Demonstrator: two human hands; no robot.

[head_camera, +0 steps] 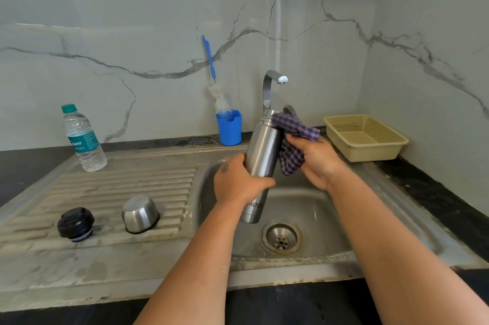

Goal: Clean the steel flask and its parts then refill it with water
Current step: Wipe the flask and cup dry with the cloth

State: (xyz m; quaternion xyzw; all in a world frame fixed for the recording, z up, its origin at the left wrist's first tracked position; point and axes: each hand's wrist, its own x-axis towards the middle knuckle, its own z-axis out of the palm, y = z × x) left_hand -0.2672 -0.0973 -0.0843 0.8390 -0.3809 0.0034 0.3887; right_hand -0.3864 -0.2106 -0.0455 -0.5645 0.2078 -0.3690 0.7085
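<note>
My left hand (238,181) grips the steel flask (262,155) around its middle and holds it nearly upright over the sink basin (312,208), mouth up and uncapped. My right hand (317,163) holds a purple checked cloth (293,139) against the flask's right side and over its neck. On the drainboard (132,187) to the left lie the black stopper (75,224) and the steel cup lid (140,214), turned upside down.
The tap (272,86) rises behind the flask, with no water running. A blue holder (229,127) with a bottle brush (211,65) stands at the wall. A plastic water bottle (83,139) stands far left, a beige basket (365,136) far right. The drain (281,237) lies below the flask.
</note>
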